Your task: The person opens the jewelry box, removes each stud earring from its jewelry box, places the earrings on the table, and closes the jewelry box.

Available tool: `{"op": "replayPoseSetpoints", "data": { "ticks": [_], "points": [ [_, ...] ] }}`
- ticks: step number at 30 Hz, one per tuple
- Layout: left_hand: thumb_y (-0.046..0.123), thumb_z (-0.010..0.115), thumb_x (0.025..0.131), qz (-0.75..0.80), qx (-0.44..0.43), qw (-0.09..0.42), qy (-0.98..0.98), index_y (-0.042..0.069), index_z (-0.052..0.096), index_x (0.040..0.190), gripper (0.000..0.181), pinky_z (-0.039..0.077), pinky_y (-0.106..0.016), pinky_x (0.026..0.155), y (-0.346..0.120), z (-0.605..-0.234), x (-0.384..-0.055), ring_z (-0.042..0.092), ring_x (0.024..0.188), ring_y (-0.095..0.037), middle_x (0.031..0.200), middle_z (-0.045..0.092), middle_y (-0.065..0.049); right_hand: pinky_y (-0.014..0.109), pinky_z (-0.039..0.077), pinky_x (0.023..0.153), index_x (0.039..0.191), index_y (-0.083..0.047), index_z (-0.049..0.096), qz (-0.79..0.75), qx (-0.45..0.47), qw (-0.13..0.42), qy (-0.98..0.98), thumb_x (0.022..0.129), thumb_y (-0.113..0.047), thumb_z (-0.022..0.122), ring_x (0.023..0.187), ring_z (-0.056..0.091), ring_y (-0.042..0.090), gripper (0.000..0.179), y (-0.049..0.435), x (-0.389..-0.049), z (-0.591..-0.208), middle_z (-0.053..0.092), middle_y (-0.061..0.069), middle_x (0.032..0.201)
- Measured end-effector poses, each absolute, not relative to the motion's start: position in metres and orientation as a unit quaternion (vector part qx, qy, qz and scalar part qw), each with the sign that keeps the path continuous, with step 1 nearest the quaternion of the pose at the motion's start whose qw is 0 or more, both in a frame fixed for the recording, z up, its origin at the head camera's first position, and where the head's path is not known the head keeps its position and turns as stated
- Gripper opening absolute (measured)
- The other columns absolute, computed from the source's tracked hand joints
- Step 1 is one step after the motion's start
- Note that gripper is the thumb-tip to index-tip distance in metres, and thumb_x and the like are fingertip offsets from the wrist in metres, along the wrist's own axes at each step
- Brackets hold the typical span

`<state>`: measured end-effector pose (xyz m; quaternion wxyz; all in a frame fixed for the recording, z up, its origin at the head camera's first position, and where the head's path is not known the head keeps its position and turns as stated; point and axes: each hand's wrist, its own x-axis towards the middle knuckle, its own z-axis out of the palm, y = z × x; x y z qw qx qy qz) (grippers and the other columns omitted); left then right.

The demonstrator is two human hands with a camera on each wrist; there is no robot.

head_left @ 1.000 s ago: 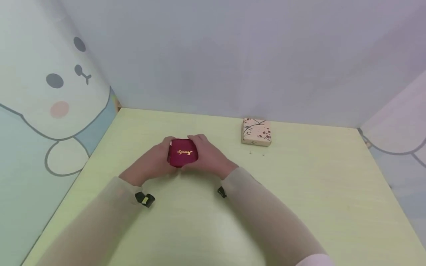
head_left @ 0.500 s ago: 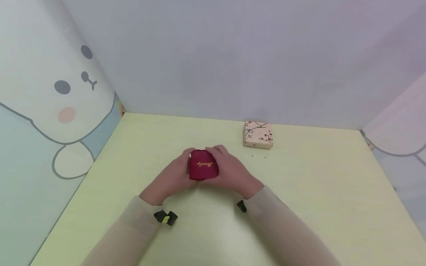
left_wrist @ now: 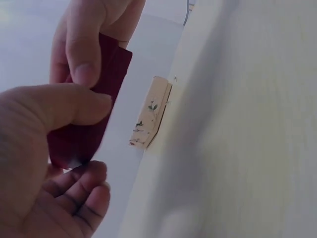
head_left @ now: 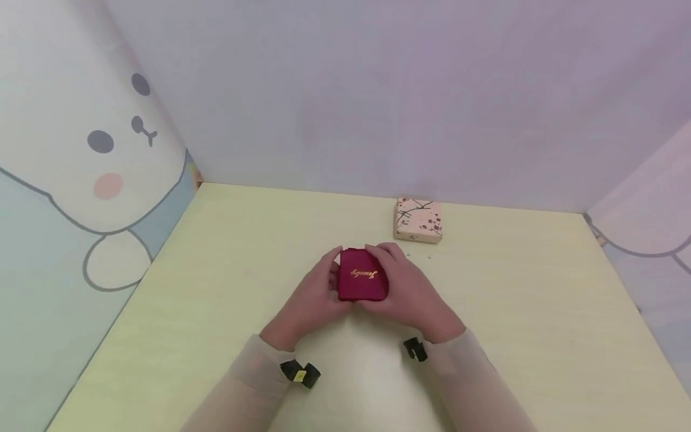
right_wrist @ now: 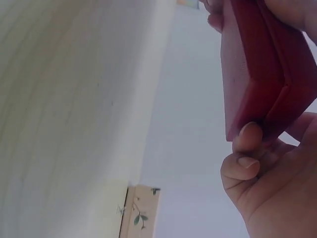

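A dark red jewelry box (head_left: 363,282) with gold lettering on its lid is held between both hands, above the table. My left hand (head_left: 313,300) grips its left side, thumb along the near face in the left wrist view. On the opposite side my right hand (head_left: 412,294) grips it, fingers curled over the far edge. The right wrist view shows the seam between lid and base of the red box (right_wrist: 262,64), the two halves together. Beyond the hands, a pale pink box (head_left: 418,221) with a blossom-branch print lies at the back of the table.
The pale yellow table (head_left: 540,300) runs back to a plain greyish wall cloth (head_left: 345,108). A cartoon-printed panel (head_left: 54,240) borders the left side, and another stands at the right edge. Black straps with small cameras sit at both wrists.
Both hands have carried the red jewelry box rightward and nearer to me, still gripping it from both sides. The pink box stays on the table; the head view shifted slightly at first.
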<state>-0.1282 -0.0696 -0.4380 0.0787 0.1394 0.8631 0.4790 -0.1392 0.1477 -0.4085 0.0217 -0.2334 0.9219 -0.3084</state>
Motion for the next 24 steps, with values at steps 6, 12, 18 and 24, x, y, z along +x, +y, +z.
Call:
{"op": "replayPoseSetpoints", "data": {
  "ticks": [6,12,18,24],
  "points": [
    [0.024,0.091,0.079,0.549,0.11,0.092,0.823,0.014,0.029,0.16,0.103,0.055,-0.035,0.088,-0.057,-0.455,-0.123,0.055,0.107,-0.019,0.122,0.055,0.0,0.039,0.057,0.086,0.153,-0.013,0.046,-0.326,-0.239,0.038,0.914,0.074,-0.038,0.092,0.116,0.055,0.02,0.095,0.162,-0.138,-0.408,0.048,-0.001,0.139],
    [0.028,0.089,0.081,0.611,0.108,0.076,0.781,0.018,0.031,0.16,0.099,0.052,-0.041,0.096,-0.048,-0.471,-0.114,0.053,0.114,-0.019,0.124,0.057,0.003,0.037,0.056,0.087,0.152,-0.014,0.047,-0.344,-0.243,0.052,0.906,0.074,-0.041,0.093,0.117,0.054,0.015,0.094,0.172,-0.134,-0.405,0.049,-0.006,0.137],
    [0.025,0.088,0.084,0.66,0.128,0.06,0.737,0.022,0.026,0.161,0.099,0.05,-0.04,0.103,-0.039,-0.478,-0.102,0.051,0.127,-0.019,0.138,0.055,0.004,0.035,0.056,0.089,0.151,-0.016,0.048,-0.345,-0.259,0.051,0.901,0.074,-0.043,0.093,0.118,0.054,0.011,0.093,0.177,-0.128,-0.399,0.049,-0.008,0.138],
    [0.025,0.088,0.084,0.681,0.123,0.089,0.716,0.025,0.018,0.163,0.106,0.049,-0.043,0.104,-0.033,-0.477,-0.103,0.039,0.142,-0.022,0.156,0.039,0.006,0.038,0.057,0.089,0.149,-0.016,0.05,-0.349,-0.277,0.035,0.894,0.073,-0.042,0.093,0.115,0.056,0.012,0.091,0.176,-0.126,-0.393,0.05,-0.007,0.137]
  ]
}}
